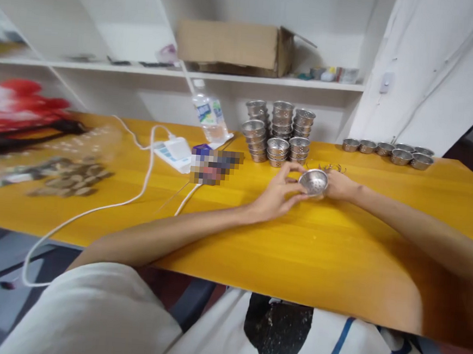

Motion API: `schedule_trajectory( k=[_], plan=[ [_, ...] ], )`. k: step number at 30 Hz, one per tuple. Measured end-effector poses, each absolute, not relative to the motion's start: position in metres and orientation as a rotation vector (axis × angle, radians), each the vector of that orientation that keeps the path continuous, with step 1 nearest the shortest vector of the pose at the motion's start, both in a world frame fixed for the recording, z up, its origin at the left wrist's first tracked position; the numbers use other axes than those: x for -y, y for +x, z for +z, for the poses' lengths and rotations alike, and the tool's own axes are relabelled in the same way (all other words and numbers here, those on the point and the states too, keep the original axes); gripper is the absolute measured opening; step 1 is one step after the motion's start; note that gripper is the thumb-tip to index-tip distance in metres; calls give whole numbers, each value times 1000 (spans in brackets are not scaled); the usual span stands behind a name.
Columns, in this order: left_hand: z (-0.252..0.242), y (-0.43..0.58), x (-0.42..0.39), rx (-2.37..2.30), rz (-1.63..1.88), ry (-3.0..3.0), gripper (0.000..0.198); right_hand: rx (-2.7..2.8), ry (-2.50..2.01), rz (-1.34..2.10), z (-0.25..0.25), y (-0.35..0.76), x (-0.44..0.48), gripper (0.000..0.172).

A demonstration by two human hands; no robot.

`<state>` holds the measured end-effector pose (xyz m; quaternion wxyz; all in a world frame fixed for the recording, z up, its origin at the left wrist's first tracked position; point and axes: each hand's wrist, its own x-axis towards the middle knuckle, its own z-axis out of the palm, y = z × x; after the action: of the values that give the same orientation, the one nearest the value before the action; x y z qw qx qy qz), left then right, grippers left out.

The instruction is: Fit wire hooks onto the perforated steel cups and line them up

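Both hands meet over the yellow table (321, 249) around one small perforated metal cup (313, 181), tilted so its inside faces me. My left hand (278, 194) pinches its left rim with thumb and fingers. Behind the cup's right side, my right hand (339, 185) closes on it. Thin wire pieces (330, 167) lie just behind the hands. Stacks of the same metal cups (279, 131) stand a little further back.
A row of single metal cups (388, 151) sits at the back right. A plastic water bottle (209, 112), a white power adapter (173, 151) with its white cable (107, 205), and blurred small items (66, 177) lie left. A cardboard box (236, 47) rests on the shelf.
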<state>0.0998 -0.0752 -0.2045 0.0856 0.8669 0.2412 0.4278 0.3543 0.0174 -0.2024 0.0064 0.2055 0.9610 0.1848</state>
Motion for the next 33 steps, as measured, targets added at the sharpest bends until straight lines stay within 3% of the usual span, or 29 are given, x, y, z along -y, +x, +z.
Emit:
schedule_trajectory(
  k=[7,13,22,28,33],
  plan=[
    [-217,100,105,-789,1088,2356,24,-2950,451,772,-196,380,8,25],
    [-216,100,99,-798,946,2322,30,-2891,695,859,-208,397,60,24],
    [-222,104,92,-690,811,2109,44,-3218,1106,757,-206,447,109,30],
    [-220,102,90,-499,669,1966,90,-3581,1251,443,-212,421,141,30],
    [-218,101,94,-461,597,1937,91,-3516,1264,363,-221,397,153,30]
  ],
)
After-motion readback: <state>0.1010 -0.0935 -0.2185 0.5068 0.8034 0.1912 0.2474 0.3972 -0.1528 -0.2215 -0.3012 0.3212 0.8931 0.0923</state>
